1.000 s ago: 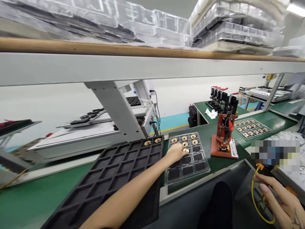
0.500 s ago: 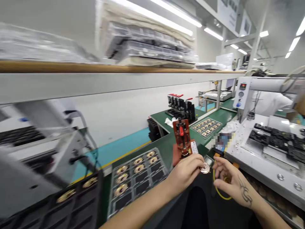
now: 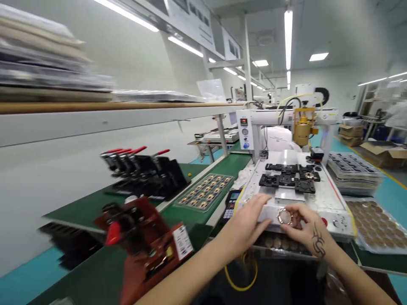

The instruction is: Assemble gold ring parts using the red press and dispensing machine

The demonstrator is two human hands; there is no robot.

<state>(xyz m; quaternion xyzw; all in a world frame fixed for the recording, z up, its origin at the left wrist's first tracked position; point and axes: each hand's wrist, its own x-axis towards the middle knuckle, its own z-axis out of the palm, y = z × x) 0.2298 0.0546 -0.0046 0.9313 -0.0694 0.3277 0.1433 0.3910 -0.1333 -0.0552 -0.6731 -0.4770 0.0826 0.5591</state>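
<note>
- Both hands meet before the machine bed (image 3: pixel 318 199); the left hand (image 3: pixel 246 222) lies left of the right hand (image 3: pixel 307 231), the ring part (image 3: pixel 284 217) between them;
- toggle-clamp jig (image 3: pixel 143 241) far left on the bench (image 3: pixel 197 216);
- filled tray (image 3: pixel 205 192) behind it;
- stacked trays (image 3: pixel 352 167) right of the bed.

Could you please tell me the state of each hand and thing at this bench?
Ring: held up at the fingers of both hands.
Right hand: fingers pinching the ring.
Left hand: fingers extended, touching the ring's left side.
Red clamp: on the green bench, blurred.
Parts tray: flat, cells filled.
Display: lit red.
</note>
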